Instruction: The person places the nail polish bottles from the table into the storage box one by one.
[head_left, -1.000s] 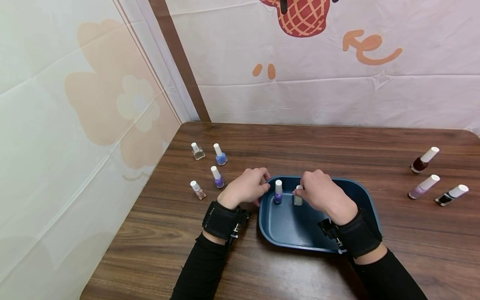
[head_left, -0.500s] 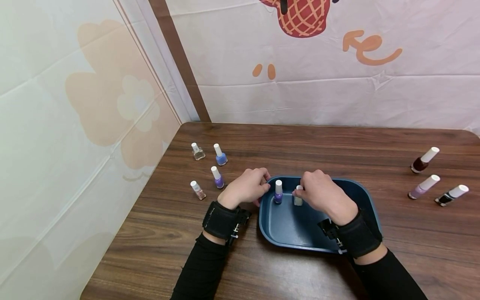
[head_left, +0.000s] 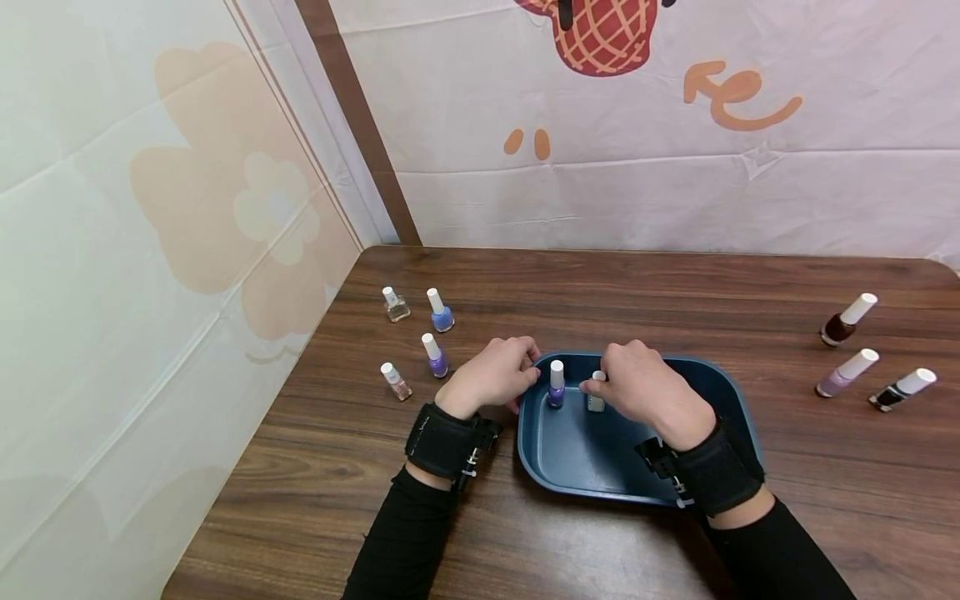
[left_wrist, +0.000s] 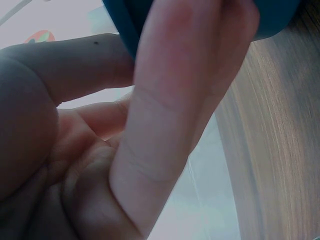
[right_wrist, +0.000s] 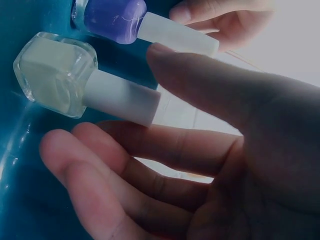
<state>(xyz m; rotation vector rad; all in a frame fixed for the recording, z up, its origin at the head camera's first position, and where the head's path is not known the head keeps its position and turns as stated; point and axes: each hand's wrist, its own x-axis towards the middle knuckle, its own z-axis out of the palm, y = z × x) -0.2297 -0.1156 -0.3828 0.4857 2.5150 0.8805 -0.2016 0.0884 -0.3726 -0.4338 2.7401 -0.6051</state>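
A blue tray [head_left: 585,454] lies on the table, and my left hand [head_left: 491,375] holds its far left corner. In the left wrist view the fingers [left_wrist: 170,100] overlap the tray wall [left_wrist: 275,20]. Inside the tray stand two nail polish bottles with white caps: a purple nail polish [head_left: 556,385] and a pale, cream-coloured nail polish [head_left: 596,403]. My right hand [head_left: 648,387] is around the pale bottle's cap. In the right wrist view the thumb [right_wrist: 190,80] stands off the white cap [right_wrist: 122,97], while the index finger lies right along its other side.
Left of the tray are a clear nail polish [head_left: 397,307], a blue one [head_left: 442,315], a purple one [head_left: 437,360] and a pinkish one [head_left: 397,383]. To the right stand a dark red one [head_left: 842,327], a lilac one [head_left: 840,379] and a black one [head_left: 892,396]. A printed cloth [head_left: 637,200] hangs behind the table.
My right thumb has moved slightly left, away from the pale bottle's cap. The left hand, the tray and the bottles have stayed in place.
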